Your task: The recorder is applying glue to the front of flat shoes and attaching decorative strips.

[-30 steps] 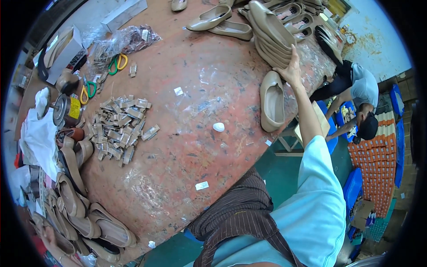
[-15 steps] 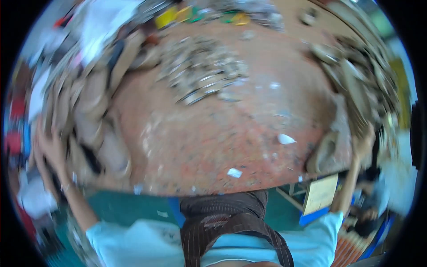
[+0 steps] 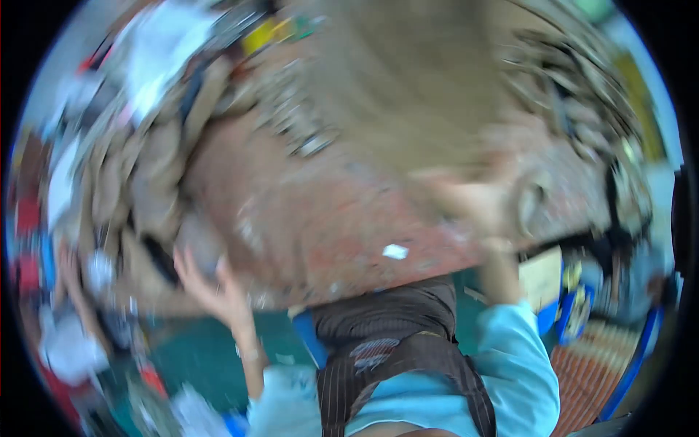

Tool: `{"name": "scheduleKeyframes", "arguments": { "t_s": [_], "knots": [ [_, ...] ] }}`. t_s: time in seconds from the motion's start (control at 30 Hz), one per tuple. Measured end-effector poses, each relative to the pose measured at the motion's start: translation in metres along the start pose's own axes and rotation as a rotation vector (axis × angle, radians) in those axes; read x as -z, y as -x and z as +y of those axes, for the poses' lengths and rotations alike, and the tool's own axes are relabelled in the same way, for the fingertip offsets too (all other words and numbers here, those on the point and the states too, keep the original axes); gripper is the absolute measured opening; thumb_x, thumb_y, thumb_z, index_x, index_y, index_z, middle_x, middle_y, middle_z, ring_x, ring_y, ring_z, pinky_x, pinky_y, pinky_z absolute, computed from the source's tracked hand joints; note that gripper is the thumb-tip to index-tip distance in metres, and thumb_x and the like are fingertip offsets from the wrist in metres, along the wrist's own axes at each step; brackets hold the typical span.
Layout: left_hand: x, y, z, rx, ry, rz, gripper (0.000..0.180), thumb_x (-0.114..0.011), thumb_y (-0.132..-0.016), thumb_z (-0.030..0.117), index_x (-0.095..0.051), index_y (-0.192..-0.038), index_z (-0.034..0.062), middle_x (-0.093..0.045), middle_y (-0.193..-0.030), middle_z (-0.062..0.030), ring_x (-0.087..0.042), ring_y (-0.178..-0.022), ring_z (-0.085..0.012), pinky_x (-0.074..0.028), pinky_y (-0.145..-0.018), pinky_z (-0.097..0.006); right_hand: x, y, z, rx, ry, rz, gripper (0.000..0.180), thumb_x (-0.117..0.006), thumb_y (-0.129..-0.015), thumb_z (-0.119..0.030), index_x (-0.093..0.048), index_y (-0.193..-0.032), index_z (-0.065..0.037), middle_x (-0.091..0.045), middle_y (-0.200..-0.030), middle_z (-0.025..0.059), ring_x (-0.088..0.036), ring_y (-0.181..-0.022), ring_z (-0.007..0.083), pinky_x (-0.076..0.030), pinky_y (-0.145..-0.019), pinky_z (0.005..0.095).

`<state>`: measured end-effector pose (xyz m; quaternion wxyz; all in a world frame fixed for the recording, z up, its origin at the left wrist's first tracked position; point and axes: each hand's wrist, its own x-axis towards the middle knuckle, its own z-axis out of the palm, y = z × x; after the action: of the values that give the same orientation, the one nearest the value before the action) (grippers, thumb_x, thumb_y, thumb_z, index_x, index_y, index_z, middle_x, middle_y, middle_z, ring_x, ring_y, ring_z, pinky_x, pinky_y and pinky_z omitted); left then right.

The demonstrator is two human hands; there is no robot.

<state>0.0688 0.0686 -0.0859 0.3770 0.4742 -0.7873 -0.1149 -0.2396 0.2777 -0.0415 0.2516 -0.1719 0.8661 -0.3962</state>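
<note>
My right hand is raised over the right part of the table, its fingers closed on a large tan-brown piece. Motion smears that piece and it stands up high in front of the table, so its exact kind does not show. Close beside this hand is a tan shoe. My left hand holds nothing; its fingers are spread over the table's near left edge. Nearest to it are tan shoes heaped along the left side.
The worn red table carries a pile of small tan pieces, partly hidden, and a white scrap. More shoes lie at the far right. At the left edge another person's hand reaches in. A slatted surface stands lower right.
My right hand has moved inward from the right-hand shoe pile, with the tan-brown piece now lifted in it. My left hand has come off the left heap, toward the middle.
</note>
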Motion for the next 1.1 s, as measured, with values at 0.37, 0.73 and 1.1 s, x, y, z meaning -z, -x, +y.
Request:
{"name": "scheduleKeyframes", "arguments": {
  "t_s": [0.37, 0.73, 1.1],
  "knots": [
    [-0.051, -0.001, 0.048, 0.183, -0.068, -0.142, 0.097, -0.067, -0.076, 0.054, -0.016, -0.148, 0.0126, -0.006, -0.149, -0.0294, -0.018, -0.136, -0.0435, -0.026, -0.106, -0.051, -0.148, 0.024, -0.05, 0.402, -0.009, -0.579, 0.083, -0.066, -0.078, -0.026, -0.018, -0.145, -0.011, -0.042, -0.133, 0.0248, -0.053, -0.11, 0.0412, -0.047, -0.087, 0.0456],
    [-0.072, 0.007, 0.082, 0.039, -0.593, -0.191, 0.085, -0.051, -0.086, 0.058, -0.018, -0.147, 0.0102, 0.0, -0.151, -0.0258, -0.003, -0.14, -0.0431, -0.008, -0.106, -0.064, 0.206, -0.229, 0.113, 0.109, 1.105, 0.688, 0.024, -0.059, -0.073, -0.013, -0.061, -0.096, -0.003, -0.063, -0.104, 0.0153, -0.059, -0.104, 0.03, -0.045, -0.089, 0.0456],
    [-0.081, -0.006, 0.116, -0.267, -0.322, -0.139, 0.077, -0.053, -0.091, 0.044, -0.018, -0.146, 0.0042, -0.007, -0.151, -0.0238, -0.006, -0.14, -0.0397, -0.011, -0.111, -0.054, 0.259, -0.233, 0.128, 0.393, 0.628, 0.904, 0.022, -0.058, -0.082, -0.024, -0.066, -0.082, -0.003, -0.063, -0.074, 0.016, -0.062, -0.077, 0.0339, -0.048, -0.077, 0.0434]
  ]
}}
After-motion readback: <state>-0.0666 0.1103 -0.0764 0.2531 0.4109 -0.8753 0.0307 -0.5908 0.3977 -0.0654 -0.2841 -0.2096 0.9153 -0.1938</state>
